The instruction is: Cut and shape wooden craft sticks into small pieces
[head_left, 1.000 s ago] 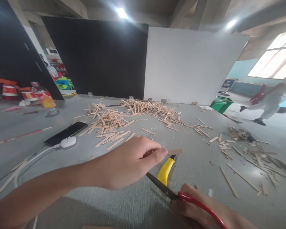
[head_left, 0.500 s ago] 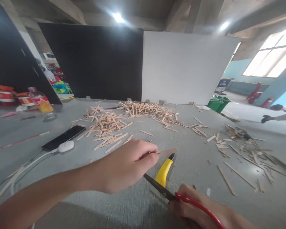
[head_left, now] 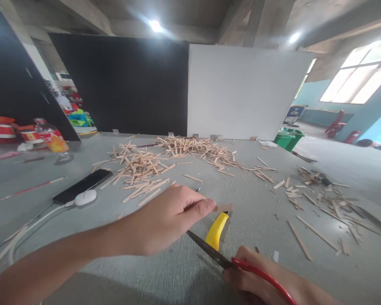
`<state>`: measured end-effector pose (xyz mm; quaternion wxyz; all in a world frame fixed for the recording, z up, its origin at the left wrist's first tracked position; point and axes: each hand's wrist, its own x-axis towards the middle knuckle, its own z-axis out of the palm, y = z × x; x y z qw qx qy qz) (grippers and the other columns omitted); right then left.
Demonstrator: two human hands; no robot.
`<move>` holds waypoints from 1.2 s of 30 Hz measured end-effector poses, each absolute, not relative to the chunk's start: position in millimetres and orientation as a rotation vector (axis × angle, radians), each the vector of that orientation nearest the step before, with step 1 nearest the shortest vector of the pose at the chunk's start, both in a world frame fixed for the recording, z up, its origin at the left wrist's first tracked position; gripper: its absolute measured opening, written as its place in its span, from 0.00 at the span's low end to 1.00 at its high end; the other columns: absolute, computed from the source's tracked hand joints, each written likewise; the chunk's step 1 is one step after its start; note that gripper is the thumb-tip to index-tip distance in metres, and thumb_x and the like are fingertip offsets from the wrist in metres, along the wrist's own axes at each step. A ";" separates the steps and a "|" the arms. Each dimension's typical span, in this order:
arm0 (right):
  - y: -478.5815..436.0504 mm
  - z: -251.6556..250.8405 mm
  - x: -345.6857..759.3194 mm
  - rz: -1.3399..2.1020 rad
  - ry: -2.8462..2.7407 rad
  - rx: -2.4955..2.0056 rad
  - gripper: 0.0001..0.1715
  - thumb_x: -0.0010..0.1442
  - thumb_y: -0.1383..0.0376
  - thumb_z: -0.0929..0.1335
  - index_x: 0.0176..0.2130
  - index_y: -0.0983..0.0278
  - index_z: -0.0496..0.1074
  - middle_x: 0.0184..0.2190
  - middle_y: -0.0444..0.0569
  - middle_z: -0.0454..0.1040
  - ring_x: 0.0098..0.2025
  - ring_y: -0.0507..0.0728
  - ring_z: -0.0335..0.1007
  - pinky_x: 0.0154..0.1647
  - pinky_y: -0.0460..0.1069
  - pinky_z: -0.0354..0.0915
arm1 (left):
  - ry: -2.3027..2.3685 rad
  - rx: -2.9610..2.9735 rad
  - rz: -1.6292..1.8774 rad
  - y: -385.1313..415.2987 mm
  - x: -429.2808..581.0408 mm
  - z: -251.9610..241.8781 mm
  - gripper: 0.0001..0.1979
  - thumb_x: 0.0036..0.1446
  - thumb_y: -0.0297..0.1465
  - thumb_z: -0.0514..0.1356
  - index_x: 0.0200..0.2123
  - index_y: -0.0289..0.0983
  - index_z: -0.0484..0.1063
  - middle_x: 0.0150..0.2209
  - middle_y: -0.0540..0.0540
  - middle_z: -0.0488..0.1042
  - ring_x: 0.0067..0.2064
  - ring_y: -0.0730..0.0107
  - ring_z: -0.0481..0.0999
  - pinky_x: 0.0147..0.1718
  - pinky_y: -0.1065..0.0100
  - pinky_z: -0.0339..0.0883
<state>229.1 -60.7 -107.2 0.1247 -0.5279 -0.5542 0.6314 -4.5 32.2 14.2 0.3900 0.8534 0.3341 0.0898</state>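
My left hand [head_left: 168,220] is closed in a pinch on a flat wooden stick [head_left: 222,208], held level above the grey table. My right hand [head_left: 266,281] grips red-handled scissors [head_left: 238,264] at the bottom edge; their dark blades reach up under my left fingers towards the stick. A yellow utility knife [head_left: 216,231] lies on the table just beneath the stick. Whether the blades touch the stick is hidden by my left fingers.
Piles of wooden sticks [head_left: 165,159] cover the far middle of the table [head_left: 260,220]; cut scraps [head_left: 317,201] lie at the right. A black phone [head_left: 82,186] and a white charger [head_left: 85,197] with cable lie at the left. A plastic bottle [head_left: 52,137] stands far left.
The view has shifted slightly. The stick end showing past my left fingers has become shorter. A person walking at the far right has passed almost out of view.
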 end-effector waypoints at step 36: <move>-82.7 -149.9 217.3 1.455 -0.822 -1.004 0.40 0.58 0.27 0.62 0.22 0.58 0.63 0.09 0.37 0.55 0.13 0.50 0.52 0.15 0.45 0.56 | 0.765 1.568 0.378 55.1 14.8 -25.5 0.22 0.73 0.44 0.52 0.30 0.36 0.68 0.27 0.47 0.74 0.29 0.68 0.73 0.33 0.64 0.66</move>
